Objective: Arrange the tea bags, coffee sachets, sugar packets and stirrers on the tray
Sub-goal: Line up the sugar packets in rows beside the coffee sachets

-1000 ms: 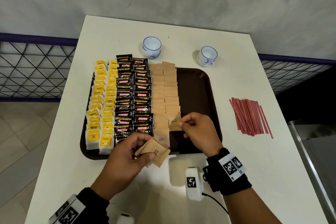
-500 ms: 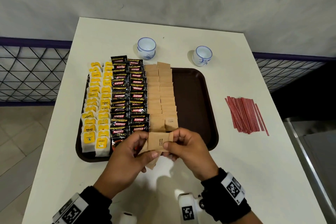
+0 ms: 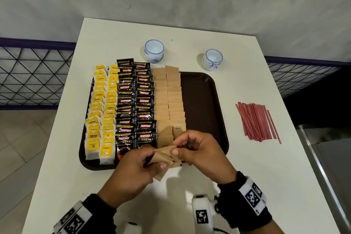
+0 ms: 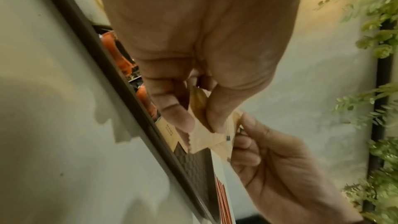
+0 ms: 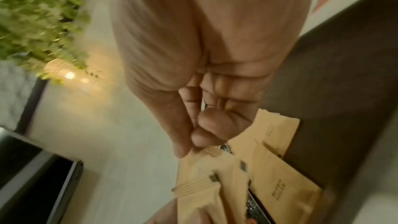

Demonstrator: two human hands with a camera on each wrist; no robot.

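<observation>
Sugar packets (image 3: 164, 159) pinched between left hand (image 3: 138, 173) and, seemingly, right hand (image 3: 201, 156).

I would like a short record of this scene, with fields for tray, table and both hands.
tray: tea bags, coffee sachets, sugar packets in rows; right part bare
table: stirrers, two cups
left hand: holds a few sugar packets
right hand: pinches one packet from that bunch
</observation>
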